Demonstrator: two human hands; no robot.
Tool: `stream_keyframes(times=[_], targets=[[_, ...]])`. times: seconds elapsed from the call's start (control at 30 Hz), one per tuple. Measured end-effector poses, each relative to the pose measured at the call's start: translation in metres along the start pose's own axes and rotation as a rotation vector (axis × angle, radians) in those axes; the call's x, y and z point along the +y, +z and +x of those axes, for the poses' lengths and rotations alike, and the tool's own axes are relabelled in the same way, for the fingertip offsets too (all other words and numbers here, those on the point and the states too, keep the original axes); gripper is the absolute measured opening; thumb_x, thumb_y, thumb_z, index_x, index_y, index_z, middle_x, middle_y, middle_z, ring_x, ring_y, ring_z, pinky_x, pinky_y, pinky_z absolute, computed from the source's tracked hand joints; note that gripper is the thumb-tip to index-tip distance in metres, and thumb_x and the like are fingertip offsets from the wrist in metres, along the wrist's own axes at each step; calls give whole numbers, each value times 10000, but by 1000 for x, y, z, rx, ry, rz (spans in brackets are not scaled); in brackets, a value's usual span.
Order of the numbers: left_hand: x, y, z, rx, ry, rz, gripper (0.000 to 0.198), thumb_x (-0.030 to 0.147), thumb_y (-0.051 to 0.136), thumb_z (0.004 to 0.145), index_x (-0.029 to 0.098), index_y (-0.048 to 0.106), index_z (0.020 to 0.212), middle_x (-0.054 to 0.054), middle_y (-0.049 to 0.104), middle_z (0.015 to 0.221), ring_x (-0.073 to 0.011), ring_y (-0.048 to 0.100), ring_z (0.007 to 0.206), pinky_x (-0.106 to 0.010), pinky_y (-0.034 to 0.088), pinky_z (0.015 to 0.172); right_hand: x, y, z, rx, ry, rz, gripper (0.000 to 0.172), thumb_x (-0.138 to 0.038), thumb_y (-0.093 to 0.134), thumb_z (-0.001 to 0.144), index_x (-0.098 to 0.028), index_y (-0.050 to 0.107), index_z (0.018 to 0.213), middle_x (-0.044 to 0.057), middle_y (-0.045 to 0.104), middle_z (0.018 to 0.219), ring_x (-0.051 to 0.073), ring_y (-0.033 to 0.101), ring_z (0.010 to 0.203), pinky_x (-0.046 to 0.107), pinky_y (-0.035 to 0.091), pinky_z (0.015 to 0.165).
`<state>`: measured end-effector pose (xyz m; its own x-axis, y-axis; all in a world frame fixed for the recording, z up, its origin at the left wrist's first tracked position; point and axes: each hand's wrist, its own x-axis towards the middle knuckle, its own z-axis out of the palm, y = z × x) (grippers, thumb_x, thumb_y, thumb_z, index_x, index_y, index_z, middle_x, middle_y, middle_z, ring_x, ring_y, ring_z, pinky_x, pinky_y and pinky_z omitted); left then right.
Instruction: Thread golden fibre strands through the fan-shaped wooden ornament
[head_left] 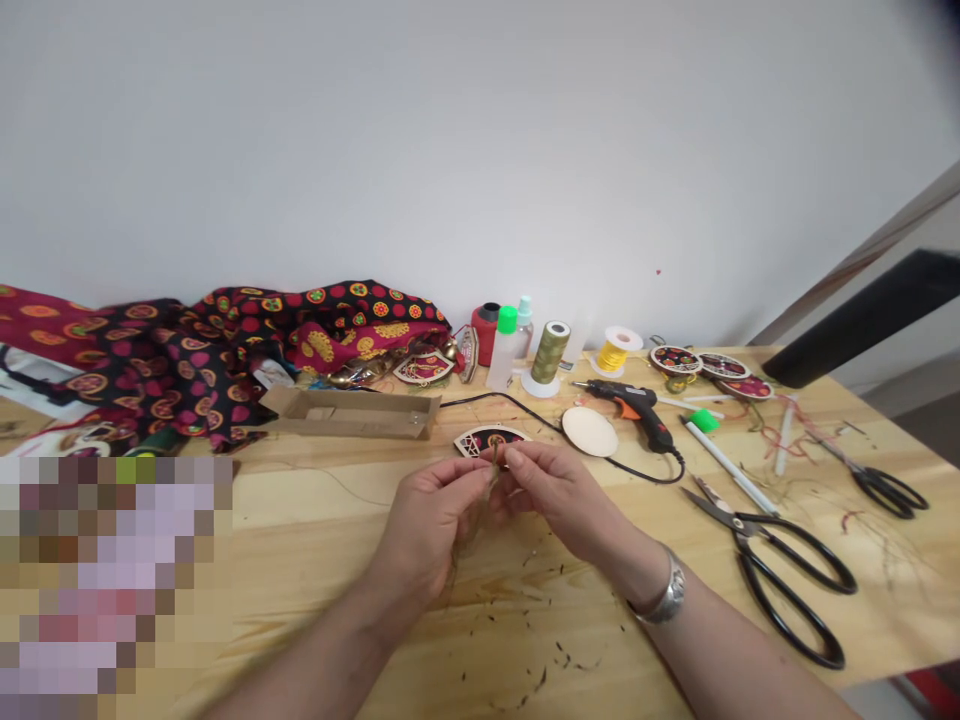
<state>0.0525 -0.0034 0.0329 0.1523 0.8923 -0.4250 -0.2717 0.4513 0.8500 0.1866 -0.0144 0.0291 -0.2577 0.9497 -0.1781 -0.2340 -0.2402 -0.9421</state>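
Note:
In the head view, my left hand point(431, 515) and my right hand point(566, 495) meet above the middle of the table. Thumbs and fingers of both pinch a bunch of olive-green thread point(494, 458), and loose strands trail below the fingers. Just beyond the fingertips shows a wood-framed ornament point(469, 441) with dark flowered fabric inside; its lower part is hidden by my hands. Whether the thread is tied to it, I cannot tell. A silver bracelet point(667, 590) circles my right wrist.
Large black-handled scissors point(795, 575) lie at right, with a smaller pair point(889, 490) beyond. A hot glue gun point(630, 405) and a pale wooden disc point(590, 432) lie behind my hands. Further back are a green thread spool point(552, 355), a cardboard tray point(352, 412) and patterned fabric point(225, 340).

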Motion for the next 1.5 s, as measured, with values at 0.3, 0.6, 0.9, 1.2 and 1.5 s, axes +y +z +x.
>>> stream_keyframes(times=[0.3, 0.6, 0.9, 1.2, 1.5], targets=[[-6, -4, 1, -27, 38, 135, 148, 249, 688, 613, 115, 667, 674, 58, 472, 440, -12, 273, 389, -147, 174, 380, 3, 0, 3, 205, -37, -123, 154, -265, 659, 659, -126, 689, 717, -24, 539, 525, 41, 332, 427, 198, 240, 410], [-3, -1, -2, -21, 123, 216, 101, 221, 661, 620, 137, 652, 565, 67, 453, 431, -27, 283, 407, -162, 199, 397, -1, 4, 2, 294, -32, -162, 123, -244, 653, 652, -130, 676, 614, -15, 572, 513, 50, 369, 431, 203, 289, 438], [-6, -2, -1, -81, 66, 185, 172, 302, 675, 630, 131, 656, 634, 80, 360, 410, -27, 237, 391, -173, 158, 386, -1, 2, 0, 301, -109, -204, 149, -248, 627, 688, -141, 634, 585, -12, 578, 542, 90, 481, 532, 219, 383, 551], [-9, -4, 1, -109, -4, 112, 159, 300, 641, 679, 143, 613, 670, 95, 302, 406, -29, 195, 377, -179, 127, 371, 0, -1, 2, 374, -145, -301, 136, -232, 588, 703, -148, 598, 596, -5, 593, 576, 106, 502, 573, 228, 405, 596], [-9, -4, 1, -181, -117, -82, 167, 279, 658, 671, 148, 556, 685, 115, 241, 443, -26, 142, 396, -157, 118, 365, -1, 0, 1, 394, -156, -357, 118, -239, 571, 714, -159, 569, 626, -19, 562, 557, 108, 489, 544, 231, 390, 565]])
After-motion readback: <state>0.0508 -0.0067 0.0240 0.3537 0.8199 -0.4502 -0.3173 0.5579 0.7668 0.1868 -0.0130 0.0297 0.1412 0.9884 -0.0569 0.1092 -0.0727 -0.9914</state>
